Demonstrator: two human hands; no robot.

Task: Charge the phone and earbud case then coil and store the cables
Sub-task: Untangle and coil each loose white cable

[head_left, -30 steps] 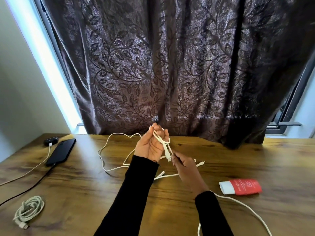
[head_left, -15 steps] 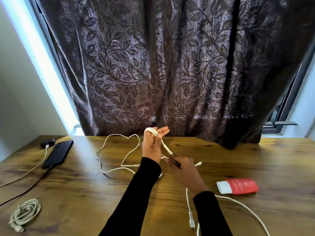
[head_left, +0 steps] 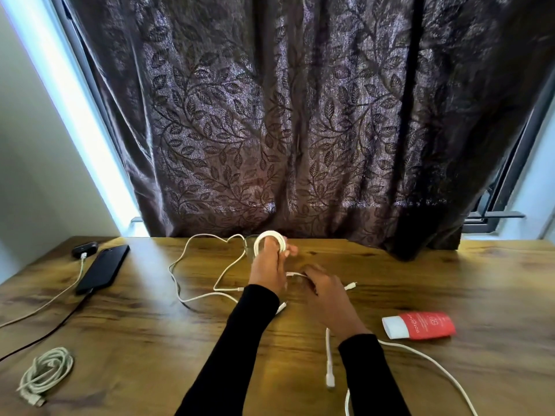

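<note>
Wooden surface (head_left: 420, 280) carries the loose white cable (head_left: 192, 298), partly wound as a small coil (head_left: 270, 240) round the left hand (head_left: 268, 265) fingers. Its free length runs right, toward the nearer right hand (head_left: 329, 298), whose grip I cannot tell.

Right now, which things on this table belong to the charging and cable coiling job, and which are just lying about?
Belongs to the job:
phone
earbud case
white cable looped round the left hand
right hand at that cable
loose white cable
coiled cable

Just lying about:
red tube
curtain
</note>
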